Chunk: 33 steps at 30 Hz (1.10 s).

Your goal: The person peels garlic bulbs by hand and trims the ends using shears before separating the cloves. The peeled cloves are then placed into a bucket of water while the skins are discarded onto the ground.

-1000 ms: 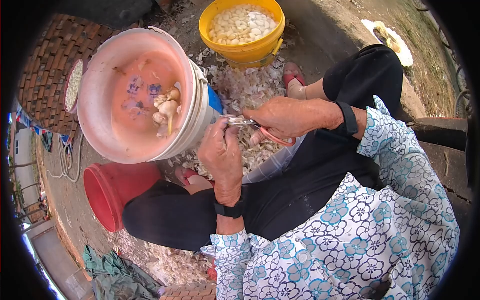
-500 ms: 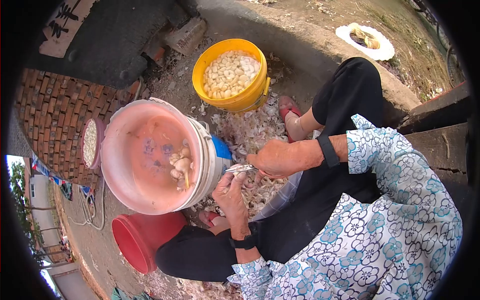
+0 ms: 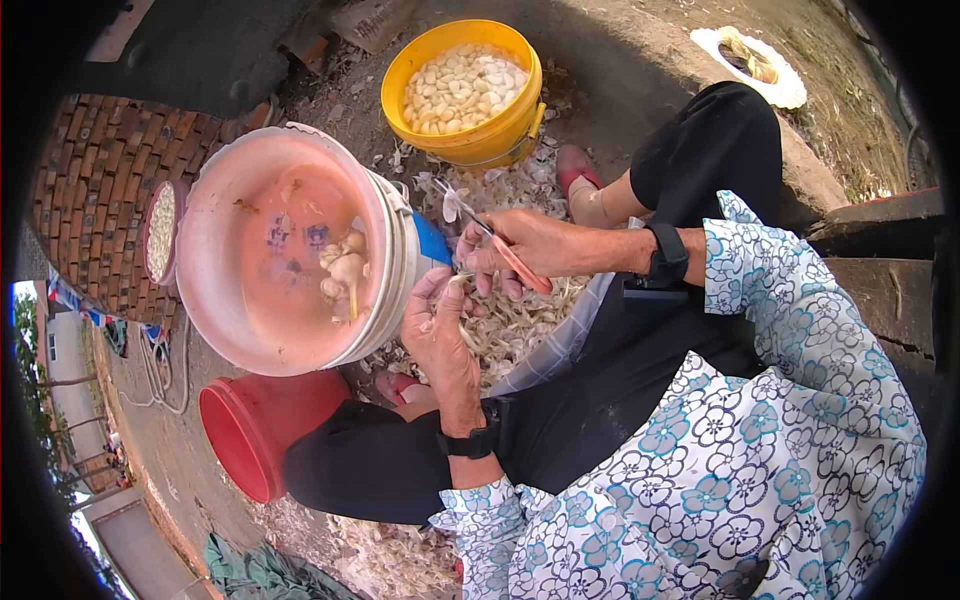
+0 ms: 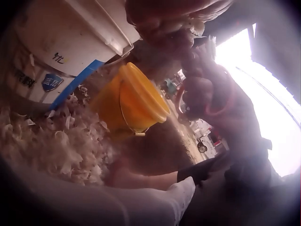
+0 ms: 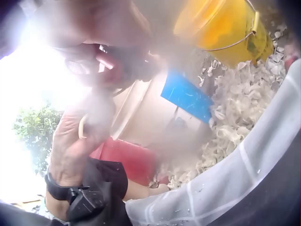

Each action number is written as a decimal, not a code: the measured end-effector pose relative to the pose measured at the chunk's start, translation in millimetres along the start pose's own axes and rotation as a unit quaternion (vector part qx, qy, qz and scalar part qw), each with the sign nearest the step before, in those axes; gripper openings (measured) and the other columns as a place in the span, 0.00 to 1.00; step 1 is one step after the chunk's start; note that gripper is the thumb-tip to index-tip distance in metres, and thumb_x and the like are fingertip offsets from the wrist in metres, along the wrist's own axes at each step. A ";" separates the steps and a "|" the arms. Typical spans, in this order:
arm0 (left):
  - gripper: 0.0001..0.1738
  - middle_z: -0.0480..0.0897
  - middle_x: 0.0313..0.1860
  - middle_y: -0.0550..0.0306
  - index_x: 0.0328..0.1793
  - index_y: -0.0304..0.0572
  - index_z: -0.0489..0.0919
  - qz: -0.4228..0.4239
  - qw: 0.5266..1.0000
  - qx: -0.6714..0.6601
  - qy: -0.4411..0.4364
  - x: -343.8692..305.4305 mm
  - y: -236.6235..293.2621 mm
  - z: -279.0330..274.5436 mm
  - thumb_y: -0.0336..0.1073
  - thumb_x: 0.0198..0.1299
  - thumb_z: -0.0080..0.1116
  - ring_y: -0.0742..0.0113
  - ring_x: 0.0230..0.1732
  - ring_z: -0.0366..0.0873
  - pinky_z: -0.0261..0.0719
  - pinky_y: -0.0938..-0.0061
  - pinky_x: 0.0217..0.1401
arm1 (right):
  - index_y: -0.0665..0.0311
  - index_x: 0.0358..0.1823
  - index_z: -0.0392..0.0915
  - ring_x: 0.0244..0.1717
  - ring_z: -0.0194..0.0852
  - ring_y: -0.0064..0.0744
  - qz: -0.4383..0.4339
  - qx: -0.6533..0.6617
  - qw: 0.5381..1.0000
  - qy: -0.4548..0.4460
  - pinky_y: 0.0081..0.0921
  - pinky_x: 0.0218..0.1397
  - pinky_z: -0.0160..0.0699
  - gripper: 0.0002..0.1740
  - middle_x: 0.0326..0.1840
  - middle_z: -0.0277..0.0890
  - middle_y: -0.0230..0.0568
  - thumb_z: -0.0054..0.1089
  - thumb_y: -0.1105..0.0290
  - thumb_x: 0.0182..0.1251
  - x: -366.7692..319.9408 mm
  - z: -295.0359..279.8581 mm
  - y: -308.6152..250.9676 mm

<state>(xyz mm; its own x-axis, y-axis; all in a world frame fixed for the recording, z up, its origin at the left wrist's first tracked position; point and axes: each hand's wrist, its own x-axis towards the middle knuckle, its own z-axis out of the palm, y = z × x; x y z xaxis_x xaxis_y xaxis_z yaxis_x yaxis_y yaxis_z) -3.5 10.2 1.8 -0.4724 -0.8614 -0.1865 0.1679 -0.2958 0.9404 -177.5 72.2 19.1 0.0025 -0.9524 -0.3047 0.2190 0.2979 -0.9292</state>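
My right hand [image 3: 545,243] holds scissors with orange handles [image 3: 522,266]. Their blades point away to the upper left, and a pale flake of garlic skin [image 3: 450,207] shows beside them. Right below, my left hand [image 3: 440,330] pinches a small piece of garlic [image 3: 462,279] between thumb and fingers. The fingertips of both hands are close together, beside the pale bucket [image 3: 392,270]. Inside that bucket lie a few garlic bulbs [image 3: 343,268]. In the left wrist view the garlic [image 4: 196,28] shows at the left fingertips; blur hides much of the right hand.
Beyond the hands stands a yellow bucket [image 3: 462,148] of peeled cloves. A red bucket [image 3: 270,425] lies tipped by the left knee. Garlic skins [image 3: 535,325] cover the ground between the legs. A basin of white cloves [image 3: 162,232] is at far left, near stacked bricks [image 3: 110,165].
The scissors have swung from lying across the garlic at the left fingertips to pointing up and away, with the right hand turned. The head view has shifted too. The left hand keeps its pinch.
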 end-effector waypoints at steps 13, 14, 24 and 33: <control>0.05 0.81 0.34 0.55 0.42 0.36 0.74 0.069 0.994 0.079 0.003 -1.6 -2.8 8.3 0.29 0.64 0.57 0.72 0.29 0.77 0.78 0.78 0.27 | 0.64 0.45 0.72 0.28 0.77 0.48 -0.261 -0.452 0.848 0.094 0.41 0.30 0.71 0.14 0.22 0.74 0.46 0.63 0.72 0.58 -0.1 6.0 11.6; 0.06 0.81 0.34 0.54 0.42 0.35 0.74 0.059 0.995 0.081 -0.003 -3.4 -1.0 10.3 0.30 0.65 0.56 0.73 0.28 0.77 0.78 0.78 0.26 | 0.64 0.45 0.72 0.27 0.77 0.49 -0.267 -0.444 0.850 0.098 0.40 0.28 0.71 0.14 0.23 0.75 0.46 0.62 0.72 0.58 0.4 5.9 12.6; 0.08 0.78 0.31 0.59 0.48 0.36 0.77 -0.030 0.996 -0.048 -0.072 -1.1 3.2 8.1 0.33 0.67 0.53 0.75 0.28 0.73 0.70 0.82 0.26 | 0.71 0.50 0.70 0.22 0.65 0.17 -0.104 -0.106 0.988 0.039 0.20 0.23 0.68 0.14 0.22 0.71 0.34 0.55 0.73 0.65 4.5 12.1 9.7; 0.13 0.77 0.33 0.61 0.52 0.38 0.75 0.015 0.990 0.063 -0.129 2.8 -7.0 1.4 0.34 0.64 0.59 0.78 0.28 0.71 0.69 0.83 0.26 | 0.72 0.47 0.68 0.23 0.67 0.15 -0.028 -0.016 0.999 0.009 0.18 0.22 0.66 0.11 0.23 0.70 0.31 0.51 0.73 0.66 6.5 1.0 11.7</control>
<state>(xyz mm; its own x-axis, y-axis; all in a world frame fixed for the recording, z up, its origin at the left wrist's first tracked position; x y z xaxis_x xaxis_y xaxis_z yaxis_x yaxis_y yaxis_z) -7.3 10.4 -4.9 -0.6765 -0.7304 -0.0945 0.0844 -0.2044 0.9752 -174.0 69.4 6.4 -0.0272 -0.9662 -0.2565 0.1872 0.2472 -0.9507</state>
